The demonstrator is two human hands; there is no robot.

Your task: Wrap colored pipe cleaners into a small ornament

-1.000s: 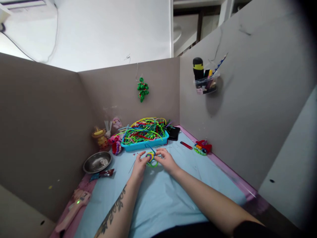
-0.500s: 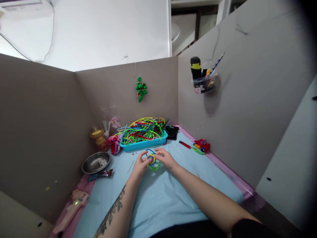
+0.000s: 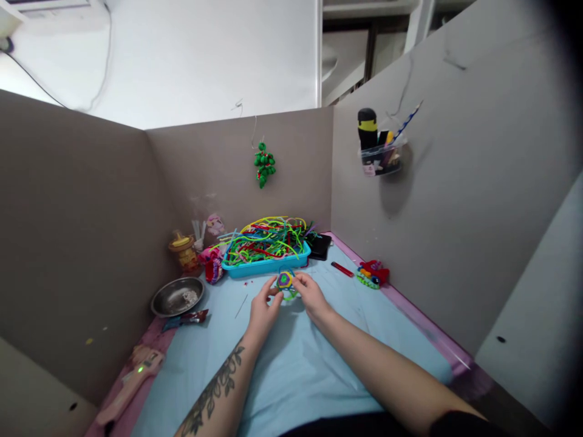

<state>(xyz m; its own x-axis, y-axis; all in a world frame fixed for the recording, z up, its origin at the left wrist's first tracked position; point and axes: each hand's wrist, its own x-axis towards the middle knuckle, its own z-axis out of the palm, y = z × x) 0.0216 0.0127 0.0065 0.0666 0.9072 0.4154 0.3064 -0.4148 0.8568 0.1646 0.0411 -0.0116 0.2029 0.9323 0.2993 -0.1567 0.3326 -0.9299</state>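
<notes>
The head camera looks down on a blue tray [image 3: 268, 267] heaped with pipe cleaners [image 3: 266, 238] in green, yellow, red and blue. Just in front of the tray, the 2 hands meet around a small coil [image 3: 285, 280] of wound pipe cleaners, purple and yellow at its centre with a green loop hanging under it. The left hand [image 3: 262, 312] has its fingers narrowed onto the coil's left edge. The right hand [image 3: 312, 297] pinches the right edge with its fingertips close together. The coil is held up off the light blue mat [image 3: 296, 370], close to the tray's front rim.

Left of the tray and nearer the camera sits a metal bowl [image 3: 177, 297]. Right of the tray lie a red stick [image 3: 341, 269] and, beyond it, a red and green toy [image 3: 372, 273]. Above the tray, a green ornament [image 3: 264, 165] hangs on the back panel.
</notes>
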